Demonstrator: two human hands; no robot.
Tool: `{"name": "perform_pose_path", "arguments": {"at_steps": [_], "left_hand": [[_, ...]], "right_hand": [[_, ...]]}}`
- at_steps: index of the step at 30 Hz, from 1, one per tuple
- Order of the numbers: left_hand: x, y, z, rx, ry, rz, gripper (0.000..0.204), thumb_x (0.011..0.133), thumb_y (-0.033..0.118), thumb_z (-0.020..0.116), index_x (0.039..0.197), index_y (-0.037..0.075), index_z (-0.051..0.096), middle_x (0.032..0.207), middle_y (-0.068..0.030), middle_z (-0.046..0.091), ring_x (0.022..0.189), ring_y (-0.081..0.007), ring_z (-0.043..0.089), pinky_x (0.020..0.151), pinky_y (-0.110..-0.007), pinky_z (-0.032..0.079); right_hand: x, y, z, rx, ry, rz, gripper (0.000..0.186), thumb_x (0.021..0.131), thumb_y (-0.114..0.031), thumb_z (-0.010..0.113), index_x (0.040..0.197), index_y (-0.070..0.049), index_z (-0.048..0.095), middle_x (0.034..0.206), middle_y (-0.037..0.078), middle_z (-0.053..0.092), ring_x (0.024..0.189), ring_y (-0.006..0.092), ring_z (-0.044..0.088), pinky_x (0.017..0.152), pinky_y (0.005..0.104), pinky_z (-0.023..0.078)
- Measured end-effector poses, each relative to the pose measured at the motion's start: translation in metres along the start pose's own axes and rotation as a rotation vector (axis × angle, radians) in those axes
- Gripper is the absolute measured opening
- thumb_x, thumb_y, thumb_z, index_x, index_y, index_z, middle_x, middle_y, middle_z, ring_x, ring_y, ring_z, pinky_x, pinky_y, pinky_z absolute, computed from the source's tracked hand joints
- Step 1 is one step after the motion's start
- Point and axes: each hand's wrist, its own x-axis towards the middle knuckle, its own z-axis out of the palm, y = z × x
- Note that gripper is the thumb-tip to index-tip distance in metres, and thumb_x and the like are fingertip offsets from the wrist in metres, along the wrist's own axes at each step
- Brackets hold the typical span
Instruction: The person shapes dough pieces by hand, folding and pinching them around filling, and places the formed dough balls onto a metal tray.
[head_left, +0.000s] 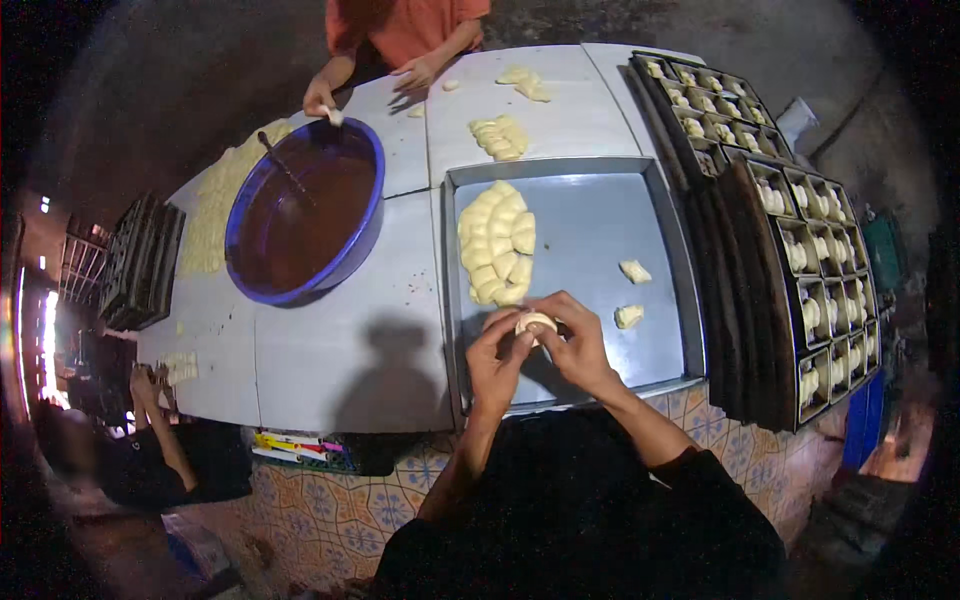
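My left hand (495,362) and my right hand (578,348) are pinched together on a pale dough piece (536,326), over the lower edge of a shallow metal tray (678,270). Just beyond my fingers, a cluster of cut dough pieces (495,240) lies along the tray's left side. Small loose lumps (634,271) sit farther right in the same tray.
A blue basin (348,262) with brown filling stands left. Stacked moulds of dough (828,300) line the right; empty moulds (150,250) sit far left. Dough (208,225) lies on the tabletop (350,370). Co-workers' hands work opposite (418,72) and left (145,390).
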Motion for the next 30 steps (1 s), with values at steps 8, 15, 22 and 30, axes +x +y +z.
{"name": "perform_pose_path", "arguments": {"at_steps": [8, 15, 22, 30], "left_hand": [[-0.004, -0.001, -0.006, -0.758, 0.143, -0.458, 0.033, 0.086, 0.015, 0.065, 0.113, -0.002, 0.059, 0.106, -0.0095, 0.063, 0.093, -0.015, 0.061, 0.081, -0.028, 0.049], [0.068, 0.015, -0.069, -1.436, -0.341, -0.15, 0.122, 0.064, 0.084, 0.05, 0.139, -0.009, 0.025, 0.142, -0.0255, 0.033, 0.13, -0.0363, 0.034, 0.109, -0.047, 0.025], [0.233, 0.011, -0.25, 1.007, 0.388, -0.329, 0.081, 0.09, 0.068, 0.023, 0.086, 0.0, 0.066, 0.077, -0.0142, 0.062, 0.066, -0.0248, 0.057, 0.064, -0.037, 0.045], [0.208, 0.028, -0.191, 0.404, 0.34, -0.374, 0.085, 0.089, 0.072, 0.015, 0.067, 0.006, 0.064, 0.06, -0.0026, 0.055, 0.052, -0.0134, 0.049, 0.05, -0.03, 0.037]], "right_hand": [[0.016, 0.022, 0.03, -0.094, -0.338, -0.257, 0.043, 0.086, -0.033, 0.058, 0.117, -0.003, 0.059, 0.13, 0.01, 0.043, 0.116, 0.0232, 0.043, 0.101, 0.0362, 0.031], [0.034, 0.062, 0.033, 0.528, -0.554, 0.153, 0.097, 0.081, -0.047, 0.066, 0.15, -0.014, 0.006, 0.145, 0.012, 0.024, 0.127, 0.0217, 0.032, 0.092, 0.0338, 0.04], [0.036, 0.067, 0.048, 0.433, -0.508, 0.227, 0.09, 0.083, -0.044, 0.065, 0.149, -0.013, 0.013, 0.146, 0.009, 0.025, 0.124, 0.0218, 0.035, 0.092, 0.0327, 0.039], [0.046, 0.082, 0.055, 0.591, -0.309, 0.388, 0.064, 0.094, -0.011, 0.052, 0.147, -0.005, 0.018, 0.14, 0.013, 0.038, 0.109, 0.0187, 0.049, 0.083, 0.0292, 0.048]]}}
